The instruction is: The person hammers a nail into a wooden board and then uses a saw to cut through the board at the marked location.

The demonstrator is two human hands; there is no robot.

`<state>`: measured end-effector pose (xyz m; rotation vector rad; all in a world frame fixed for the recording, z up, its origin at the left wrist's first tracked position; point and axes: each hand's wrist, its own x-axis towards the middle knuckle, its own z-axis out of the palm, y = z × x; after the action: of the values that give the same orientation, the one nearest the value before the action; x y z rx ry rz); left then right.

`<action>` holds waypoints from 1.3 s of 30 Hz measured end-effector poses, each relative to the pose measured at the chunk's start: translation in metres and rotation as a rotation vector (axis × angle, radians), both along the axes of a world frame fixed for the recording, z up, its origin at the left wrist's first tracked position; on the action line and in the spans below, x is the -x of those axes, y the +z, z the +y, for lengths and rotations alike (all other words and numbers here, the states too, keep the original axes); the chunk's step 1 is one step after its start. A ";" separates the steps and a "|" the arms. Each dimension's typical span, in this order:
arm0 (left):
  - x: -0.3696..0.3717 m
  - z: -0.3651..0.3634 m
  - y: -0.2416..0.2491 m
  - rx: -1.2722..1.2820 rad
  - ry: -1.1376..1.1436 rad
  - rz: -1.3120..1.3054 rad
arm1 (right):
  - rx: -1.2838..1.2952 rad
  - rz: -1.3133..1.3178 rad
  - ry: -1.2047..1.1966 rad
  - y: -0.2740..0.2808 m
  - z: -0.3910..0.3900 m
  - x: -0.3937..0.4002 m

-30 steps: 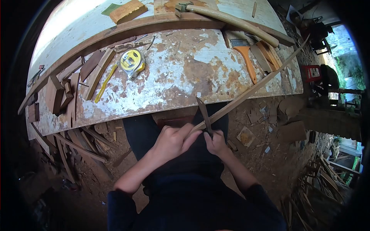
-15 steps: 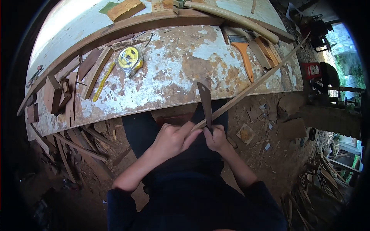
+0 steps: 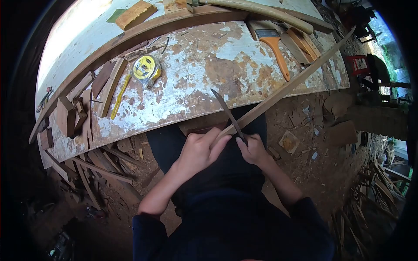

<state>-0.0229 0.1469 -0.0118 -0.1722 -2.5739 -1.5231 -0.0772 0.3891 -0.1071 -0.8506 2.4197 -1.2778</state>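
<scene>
My left hand [image 3: 201,150] is closed around the near end of a long, thin wooden strip [image 3: 278,93]. The strip slants up to the right, passing over the bench edge. In my right hand [image 3: 253,150] is a knife [image 3: 224,106] with a long dark blade; my fingers hide its handle. The blade crosses the strip just beyond my left hand and seems to touch it, its tip pointing up and left. Both hands are over my lap, in front of the workbench [image 3: 183,93].
On the bench lie a yellow tape measure [image 3: 146,69], an orange-handled brush [image 3: 276,54], a yellow pen-like tool [image 3: 120,96] and wood offcuts [image 3: 65,115]. A thick wooden handle [image 3: 261,13] rests at the back. Scrap wood [image 3: 104,172] leans below the bench's left side.
The knife has turned so its blade looks narrower and leans further left. The strip's near part sits slightly higher along the blade. The whole view has shifted a little.
</scene>
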 end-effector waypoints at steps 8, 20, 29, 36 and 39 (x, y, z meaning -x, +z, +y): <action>-0.007 0.007 -0.005 0.043 0.008 -0.021 | -0.025 0.025 -0.022 0.017 -0.010 -0.001; -0.003 -0.001 0.002 0.242 -0.032 0.117 | 0.022 0.116 0.019 -0.032 0.019 -0.002; 0.001 0.000 0.007 0.381 -0.048 0.183 | -0.066 0.206 0.066 -0.027 0.028 0.001; 0.011 -0.013 0.014 0.470 -0.118 0.222 | -0.040 0.115 0.055 -0.003 0.013 0.008; 0.013 -0.008 0.010 0.439 -0.100 0.242 | -0.043 0.148 0.042 0.010 0.008 0.009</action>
<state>-0.0356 0.1390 -0.0022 -0.5052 -2.6868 -0.8725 -0.0858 0.3966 -0.0976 -1.0108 2.5181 -1.1819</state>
